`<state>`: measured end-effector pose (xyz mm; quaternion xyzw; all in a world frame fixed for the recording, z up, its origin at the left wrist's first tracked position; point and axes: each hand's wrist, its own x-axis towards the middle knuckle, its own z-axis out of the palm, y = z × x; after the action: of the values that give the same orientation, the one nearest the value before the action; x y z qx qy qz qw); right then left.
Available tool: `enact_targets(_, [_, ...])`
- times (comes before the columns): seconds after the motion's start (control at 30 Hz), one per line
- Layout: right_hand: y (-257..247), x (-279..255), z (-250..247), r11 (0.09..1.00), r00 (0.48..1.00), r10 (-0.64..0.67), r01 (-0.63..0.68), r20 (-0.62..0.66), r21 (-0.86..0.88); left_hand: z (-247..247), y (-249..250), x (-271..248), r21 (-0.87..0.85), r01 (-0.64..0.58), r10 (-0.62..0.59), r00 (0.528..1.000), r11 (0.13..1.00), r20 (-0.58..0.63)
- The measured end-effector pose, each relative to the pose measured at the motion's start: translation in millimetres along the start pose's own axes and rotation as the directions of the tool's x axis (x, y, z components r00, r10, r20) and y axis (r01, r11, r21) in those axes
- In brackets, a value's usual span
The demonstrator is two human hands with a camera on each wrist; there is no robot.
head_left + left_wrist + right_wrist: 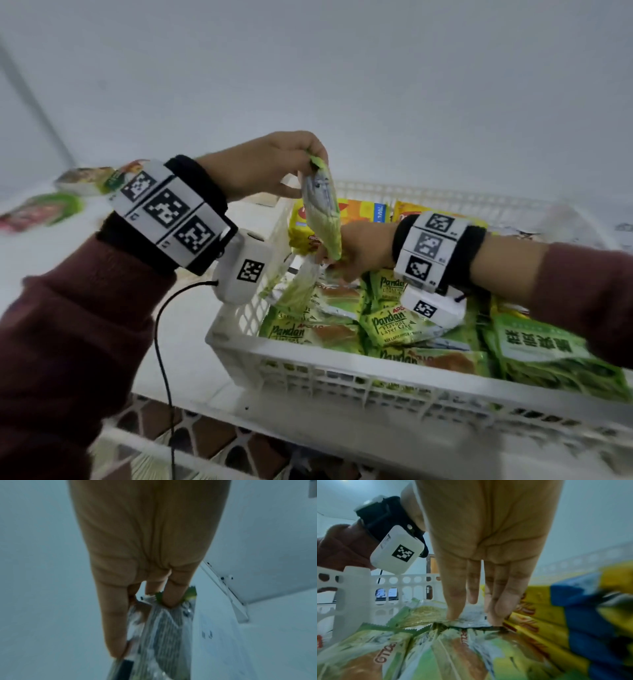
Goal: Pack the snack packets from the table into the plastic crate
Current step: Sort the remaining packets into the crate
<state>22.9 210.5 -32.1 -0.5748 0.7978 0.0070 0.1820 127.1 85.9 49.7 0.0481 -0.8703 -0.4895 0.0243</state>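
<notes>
My left hand pinches the top edge of a green and silver pandan cake packet, which hangs upright above the left end of the white plastic crate. In the left wrist view the fingers clamp the packet's serrated top. My right hand reaches into the crate below it. Its fingers are straight and press on the silver back of a packet lying among several pandan packets.
Yellow and blue packets stand along the crate's far side, and green packets with Chinese print fill its right end. Two or more packets lie on the white table at far left. A black cable hangs from my left wrist.
</notes>
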Motion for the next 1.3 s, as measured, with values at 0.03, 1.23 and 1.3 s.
enact_targets(0.03, [-5.2,3.5,0.8,0.999,1.000,-0.026,0.026,-0.010,0.026,-0.9,0.2,-1.2,0.000,0.010,-0.010,0.999,1.000,-0.040])
enact_targets(1.23, [73.5,-89.5,-16.7,0.933,0.960,0.243,-0.270,0.139,0.238,45.8,6.8,39.5,0.435,0.035,-0.188,0.930,0.900,0.315])
enact_targets(1.3, [69.2,-88.4,-14.1,0.954,0.968,0.238,-0.248,0.078,0.165,49.1,3.2,40.4,0.682,-0.005,-0.381,0.827,0.731,0.414])
